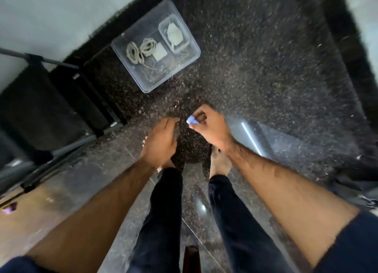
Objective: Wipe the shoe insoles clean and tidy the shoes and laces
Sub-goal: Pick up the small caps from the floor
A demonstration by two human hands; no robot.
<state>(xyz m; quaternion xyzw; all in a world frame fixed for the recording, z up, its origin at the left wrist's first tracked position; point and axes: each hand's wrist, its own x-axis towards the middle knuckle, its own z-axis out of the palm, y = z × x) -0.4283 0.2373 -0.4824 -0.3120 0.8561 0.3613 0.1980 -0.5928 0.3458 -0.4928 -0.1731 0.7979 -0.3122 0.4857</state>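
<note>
A clear plastic tray lies on the dark speckled mat ahead of me. Inside it are coiled beige laces, a small white square pad and a smaller clear tub with a crumpled white cloth. My right hand is closed on a small light-blue piece, held low in front of me. My left hand hangs beside it, palm down, fingers loosely together, holding nothing. No shoes or insoles show in this view. The picture is blurred by motion.
I stand barefoot on a glossy stone floor, legs in dark trousers. A black folding chair frame stands at the left. A dark mat border runs along the right. A purple scrap lies at the far left edge.
</note>
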